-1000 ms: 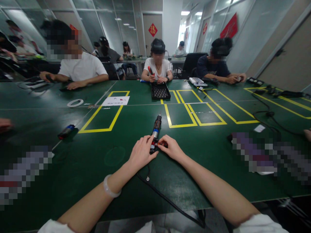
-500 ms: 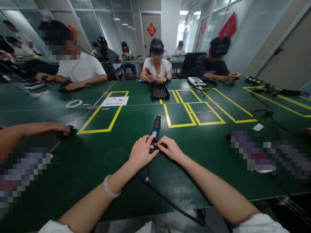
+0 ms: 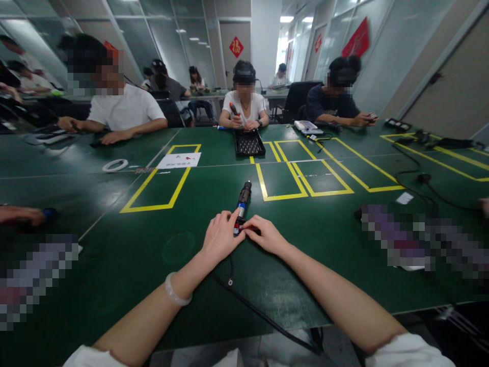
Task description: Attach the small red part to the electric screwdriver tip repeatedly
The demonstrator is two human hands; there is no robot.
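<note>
Green tabletop (image 3: 126,285), meeting-room glass behind it; over on the far left, a white ring-shaped roll (image 3: 114,170) lies just beside a white printed paper sheet (image 3: 172,162). Moving right, we reach the left hand (image 3: 220,235), fingers and thumb gathered about the near end of a slim black, blue and silver cylindrical tool (image 3: 242,203). It's lying on the table ahead between both hands, near to far, tip aimed far and slightly right, towards a black rectangular tray (image 3: 251,153). And there's the right hand (image 3: 265,234), equally close, thumb and forefinger drawn together at that near end; what they pinch, I can't tell, as left-hand fingers cover part of it. Further right, well apart, a pixelated purplish packet (image 3: 395,234).
</note>
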